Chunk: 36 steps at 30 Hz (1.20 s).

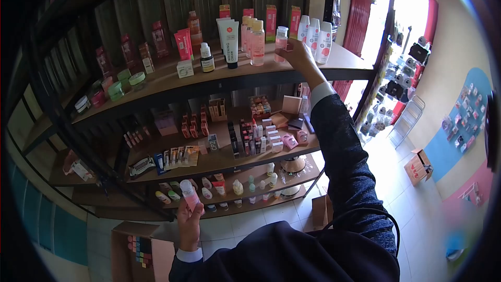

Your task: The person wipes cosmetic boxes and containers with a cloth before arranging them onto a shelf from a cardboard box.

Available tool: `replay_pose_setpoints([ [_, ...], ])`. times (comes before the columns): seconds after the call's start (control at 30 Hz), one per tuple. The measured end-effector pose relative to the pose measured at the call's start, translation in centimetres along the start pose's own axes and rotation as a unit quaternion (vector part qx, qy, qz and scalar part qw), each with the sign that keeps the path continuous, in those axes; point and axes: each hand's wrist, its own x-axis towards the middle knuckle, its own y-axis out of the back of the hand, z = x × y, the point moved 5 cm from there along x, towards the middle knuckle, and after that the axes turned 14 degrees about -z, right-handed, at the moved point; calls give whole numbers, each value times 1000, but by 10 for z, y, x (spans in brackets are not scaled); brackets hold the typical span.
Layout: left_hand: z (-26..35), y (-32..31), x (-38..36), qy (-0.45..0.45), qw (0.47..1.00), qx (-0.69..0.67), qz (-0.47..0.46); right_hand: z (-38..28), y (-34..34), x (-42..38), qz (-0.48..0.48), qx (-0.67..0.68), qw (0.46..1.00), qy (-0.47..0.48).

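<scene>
My right hand (300, 55) reaches up to the top shelf (219, 75), its fingers closed round a small pink bottle (281, 39) with a pale cap. That bottle stands upright near the shelf's front edge, between a row of pink bottles with gold caps (257, 44) and several white bottles (323, 44). Low in front of me, my left hand (190, 222) grips another pink bottle (188, 193) with a whitish cap, tilted slightly. Left of the gold-capped row stand a white whitening cream tube (229, 42) and a small dropper-like bottle (206, 57).
The middle shelf (219, 162) carries lipsticks, small boxes and carded items. Below it, a lower shelf (245, 203) holds several bottles. An open cardboard box (159, 256) with small coloured items sits on the floor at left; another box (418, 167) stands right. A black metal upright (383, 36) bounds the shelf.
</scene>
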Motion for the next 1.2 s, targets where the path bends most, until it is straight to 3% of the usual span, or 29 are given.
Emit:
replay_pose_setpoints([
  [0.3,-1,-23,23,-3,1000,11,-4,17,-8,4,-25,31,999,5],
  [0.37,-3,-27,27,-3,1000,23,4,4,-6,-9,-14,-72,997,1],
  [0.43,-10,-29,30,3,1000,18,-8,6,-2,-16,-17,-52,998,-4],
  [0.5,-16,-28,34,9,1000,16,-19,11,10,-26,63,-34,997,28],
  [0.53,-19,-28,35,11,1000,9,-26,16,16,-31,80,-56,995,-19],
  [0.77,-20,-49,47,22,999,4,-46,45,35,-38,97,-108,987,-63],
  [0.9,-23,-52,48,21,998,-4,-56,35,39,-42,110,-152,981,-50],
  [0.97,-25,-51,48,23,998,-5,-57,30,40,-44,103,-186,973,-93],
  [1.2,-24,-48,42,25,999,-12,-44,31,38,-44,117,-200,966,-114],
])
